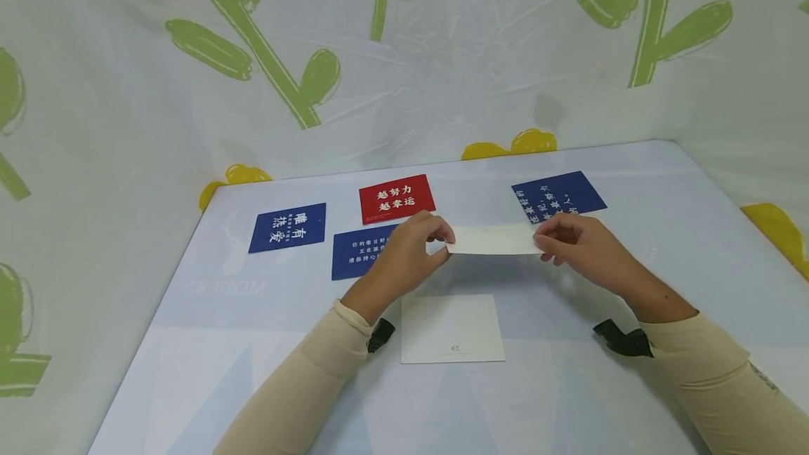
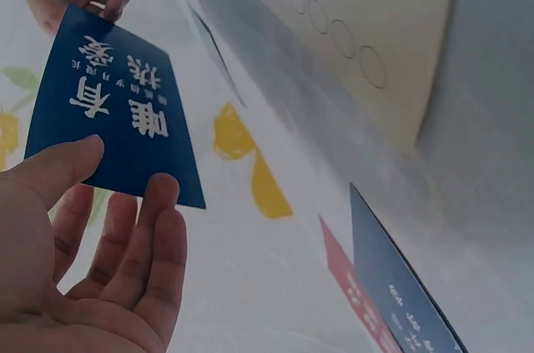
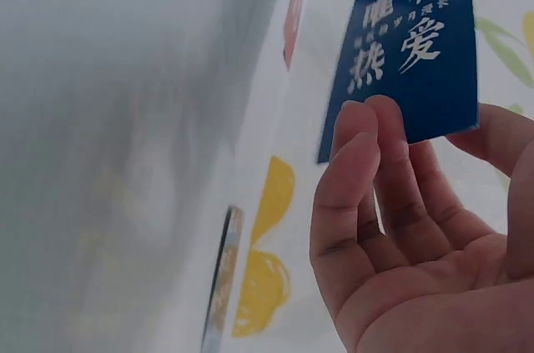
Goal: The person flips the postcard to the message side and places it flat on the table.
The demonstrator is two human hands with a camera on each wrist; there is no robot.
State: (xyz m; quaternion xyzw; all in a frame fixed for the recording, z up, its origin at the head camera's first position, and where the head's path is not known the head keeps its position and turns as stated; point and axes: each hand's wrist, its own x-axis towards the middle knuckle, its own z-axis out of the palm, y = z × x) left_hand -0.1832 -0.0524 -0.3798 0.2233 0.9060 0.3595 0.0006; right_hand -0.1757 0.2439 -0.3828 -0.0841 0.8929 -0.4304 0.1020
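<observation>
Between both hands, above the table, is a card [image 1: 493, 239] whose pale blank side shows in the head view. Its dark blue face with white characters appears in the left wrist view [image 2: 125, 153] and in the right wrist view [image 3: 442, 90]. My left hand [image 1: 404, 255] pinches the card's left end between thumb and fingers. At the opposite end, my right hand [image 1: 590, 251] pinches it the same way. A second card [image 1: 451, 328], pale side up with a small mark near its lower edge, lies on the table just in front of me.
Further back on the white table [image 1: 208, 343] lie a red card [image 1: 397, 199] and several blue ones: one at left [image 1: 288, 227], one partly behind my left hand [image 1: 354, 255], one at right [image 1: 559, 195]. A curtain [image 1: 442, 76] with green plants hangs behind.
</observation>
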